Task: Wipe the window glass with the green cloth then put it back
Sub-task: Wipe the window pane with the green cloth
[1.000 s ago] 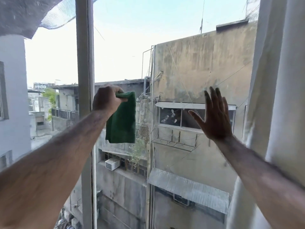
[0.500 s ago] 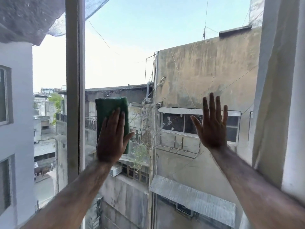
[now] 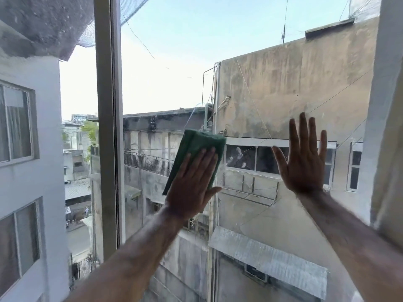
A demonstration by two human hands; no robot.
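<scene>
A folded green cloth [image 3: 197,144] lies flat against the window glass [image 3: 174,73] near the middle of the pane. My left hand [image 3: 192,186] presses on the cloth's lower half with flat, extended fingers, covering that part of it. My right hand [image 3: 303,162] rests flat on the same pane to the right, fingers spread, holding nothing. A faint reflection of fingers shows in the glass between the two hands.
A grey vertical window frame post [image 3: 108,127] stands left of the cloth. A pale curtain or wall edge [image 3: 386,127] borders the pane on the right. Buildings and sky show through the glass.
My left hand went from gripping the hanging cloth to pressing it flat on the glass, then slid it right, away from the frame post. My right hand has stayed flat on the pane.
</scene>
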